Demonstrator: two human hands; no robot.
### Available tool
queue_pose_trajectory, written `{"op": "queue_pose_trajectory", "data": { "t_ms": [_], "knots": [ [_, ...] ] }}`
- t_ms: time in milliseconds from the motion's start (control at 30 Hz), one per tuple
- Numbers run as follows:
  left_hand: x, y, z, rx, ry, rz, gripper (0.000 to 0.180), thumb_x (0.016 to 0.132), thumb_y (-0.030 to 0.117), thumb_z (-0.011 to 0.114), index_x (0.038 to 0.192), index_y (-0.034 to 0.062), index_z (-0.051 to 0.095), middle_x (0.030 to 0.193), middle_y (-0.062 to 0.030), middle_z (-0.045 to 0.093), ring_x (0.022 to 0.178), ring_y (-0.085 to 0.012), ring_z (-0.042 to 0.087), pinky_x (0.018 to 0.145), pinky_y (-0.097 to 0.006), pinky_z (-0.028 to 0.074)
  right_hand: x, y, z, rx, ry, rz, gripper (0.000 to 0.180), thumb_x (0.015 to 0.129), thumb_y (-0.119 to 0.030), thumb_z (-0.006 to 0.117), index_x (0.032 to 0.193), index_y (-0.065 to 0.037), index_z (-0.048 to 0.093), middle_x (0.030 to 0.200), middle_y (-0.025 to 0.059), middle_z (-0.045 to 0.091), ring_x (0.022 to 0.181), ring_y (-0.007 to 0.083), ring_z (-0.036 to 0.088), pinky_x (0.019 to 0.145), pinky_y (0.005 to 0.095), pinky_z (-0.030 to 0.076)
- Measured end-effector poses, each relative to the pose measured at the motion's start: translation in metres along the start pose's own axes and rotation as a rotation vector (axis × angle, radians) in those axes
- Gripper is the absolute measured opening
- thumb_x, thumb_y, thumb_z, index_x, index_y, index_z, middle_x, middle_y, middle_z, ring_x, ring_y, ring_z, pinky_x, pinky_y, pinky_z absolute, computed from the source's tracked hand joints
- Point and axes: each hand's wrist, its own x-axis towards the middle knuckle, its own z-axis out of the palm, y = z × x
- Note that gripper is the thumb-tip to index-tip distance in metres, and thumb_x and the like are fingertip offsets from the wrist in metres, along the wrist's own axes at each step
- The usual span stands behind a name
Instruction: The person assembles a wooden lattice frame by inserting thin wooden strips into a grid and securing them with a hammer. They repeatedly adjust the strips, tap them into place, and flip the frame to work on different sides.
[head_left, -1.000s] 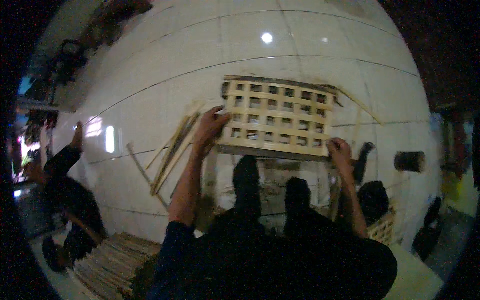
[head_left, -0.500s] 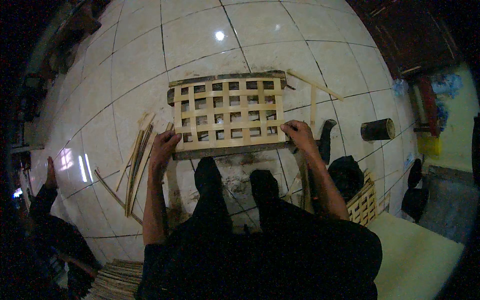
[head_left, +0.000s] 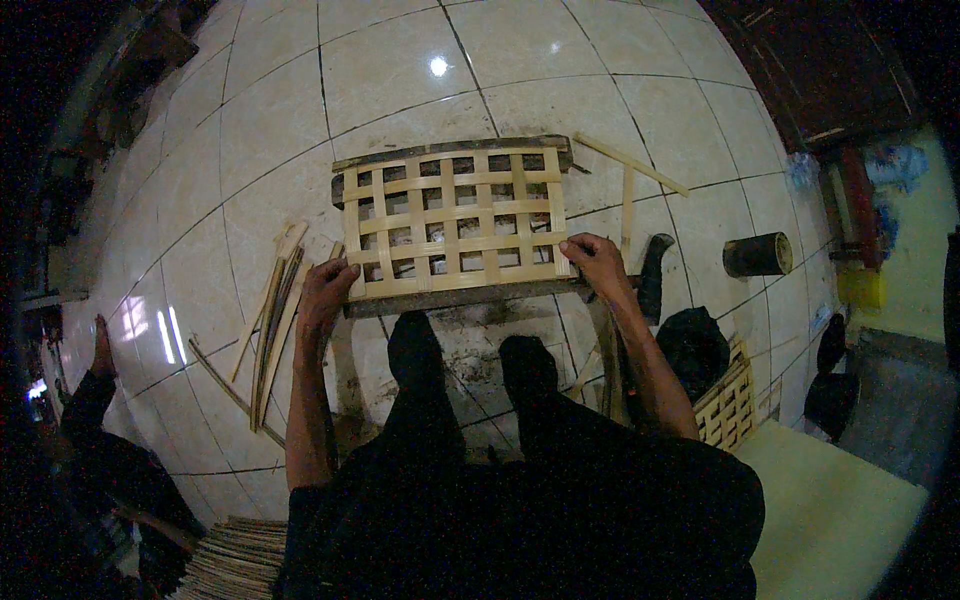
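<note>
Woven bamboo lattice panel (head_left: 455, 222): pale flat strips crossed over and under in an open square grid, gaps showing dark. Rectangular, wider than deep. It lies flat on two dark parallel rails, one under the far edge, one under the near edge, above the tiled floor. Strip ends overhang the side edges slightly. Near corners are held.

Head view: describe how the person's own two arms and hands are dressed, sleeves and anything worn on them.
Both forearms are bare up to about the elbow, where dark, apparently black clothing begins. The left hand and right hand wear no gloves. No watch, ring or bracelet can be made out in this dim picture, though small items could be missed.
</note>
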Motion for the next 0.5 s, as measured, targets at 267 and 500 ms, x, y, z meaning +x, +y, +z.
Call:
{"op": "queue_pose_trajectory", "data": {
  "t_ms": [267,500],
  "knots": [
    [-0.002,-0.013,-0.003,-0.145,0.017,0.093,0.028,0.088,0.024,0.064,0.096,-0.0022,0.068,0.081,-0.0027,0.064,0.074,-0.0115,0.055,0.067,-0.029,0.045,-0.002,0.004,0.006,0.061,0.011,0.041,0.035,0.084,-0.032,0.067,0.100,0.000,0.068,0.089,0.0096,0.069,0.081,0.0188,0.062,0.076,0.0327,0.049],
    [-0.008,0.003,-0.005,-0.156,-0.013,0.011,0.027,0.086,0.026,0.066,0.091,-0.0003,0.068,0.070,0.0002,0.057,0.063,-0.0082,0.048,0.056,-0.026,0.039,0.001,0.009,0.008,0.051,-0.005,0.023,0.038,0.086,-0.034,0.066,0.101,0.001,0.068,0.090,0.0111,0.069,0.083,0.0185,0.062,0.078,0.0317,0.048]
  ]
}}
